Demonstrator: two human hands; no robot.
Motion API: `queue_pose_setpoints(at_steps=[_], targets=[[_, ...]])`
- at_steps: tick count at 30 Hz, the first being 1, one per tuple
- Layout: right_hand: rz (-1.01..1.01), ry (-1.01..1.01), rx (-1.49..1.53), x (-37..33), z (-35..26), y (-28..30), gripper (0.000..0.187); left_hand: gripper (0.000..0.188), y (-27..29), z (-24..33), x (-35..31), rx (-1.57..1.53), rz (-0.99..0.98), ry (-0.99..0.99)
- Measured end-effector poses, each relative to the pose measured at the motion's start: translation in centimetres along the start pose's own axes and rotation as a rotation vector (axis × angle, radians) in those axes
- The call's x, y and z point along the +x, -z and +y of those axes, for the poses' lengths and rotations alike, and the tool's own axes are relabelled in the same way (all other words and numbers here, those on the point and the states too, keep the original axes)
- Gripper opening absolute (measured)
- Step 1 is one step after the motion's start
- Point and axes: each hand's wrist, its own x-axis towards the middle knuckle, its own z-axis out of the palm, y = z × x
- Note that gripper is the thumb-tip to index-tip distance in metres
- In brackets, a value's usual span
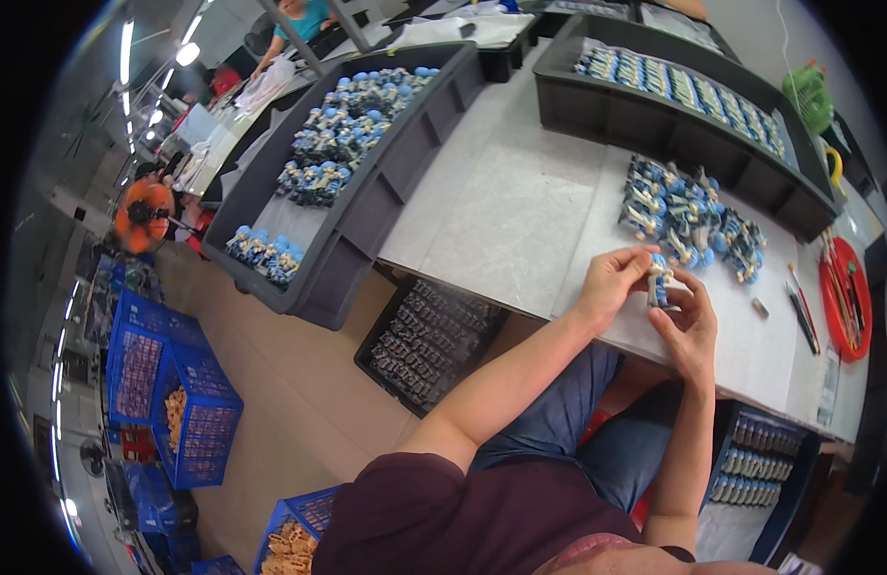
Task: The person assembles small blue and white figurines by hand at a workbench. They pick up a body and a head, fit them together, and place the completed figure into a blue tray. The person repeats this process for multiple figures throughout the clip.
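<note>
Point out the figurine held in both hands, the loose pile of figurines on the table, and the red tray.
figurine (657, 286), head view, on its pale body between the fingers.
pile of figurines (688, 218), head view, middle of the heap.
red tray (830, 287), head view, on its left rim.

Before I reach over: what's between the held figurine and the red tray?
In the head view, bare tabletop, a small block and dark pens lie between the figurine and red tray.

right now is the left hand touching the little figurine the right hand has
Touching. The head view shows the left hand with its fingertips closed on the top of the small figurine, while the right hand grips it from below.
</note>
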Motion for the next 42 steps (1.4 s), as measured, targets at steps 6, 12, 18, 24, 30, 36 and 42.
queue_pose_setpoints(at_steps=[6, 12, 18, 24, 30, 36, 42], targets=[[-0.007, -0.044, -0.035, 0.2, 0.0, 0.1, 0.059, 0.027, 0.2, 0.1, -0.2, -0.062, 0.032, -0.014], [-0.002, -0.003, -0.059, 0.2, 0.4, 0.6, 0.059, 0.028, -0.1, 0.6, -0.2, -0.002, 0.002, 0.029], [0.005, -0.014, -0.064, 0.1, 0.3, 0.4, 0.060, 0.029, 0.2, 0.5, -0.3, -0.021, -0.001, 0.017], [0.015, 0.002, -0.114, 0.2, -0.1, 0.3, 0.060, 0.028, 0.3, 0.5, -0.2, -0.006, -0.002, 0.020], [0.031, 0.001, -0.085, 0.1, 0.0, 0.4, 0.062, 0.030, 0.0, 0.8, -0.3, -0.017, -0.048, 0.024], [0.091, 0.073, -0.180, 0.1, 0.4, 0.6, 0.059, 0.029, -0.5, 0.8, -0.5, 0.229, 0.022, 0.036], [0.064, 0.073, -0.044, 0.1, 0.1, 0.5, 0.057, 0.029, 0.1, 0.6, -0.5, 0.086, -0.004, -0.030]])
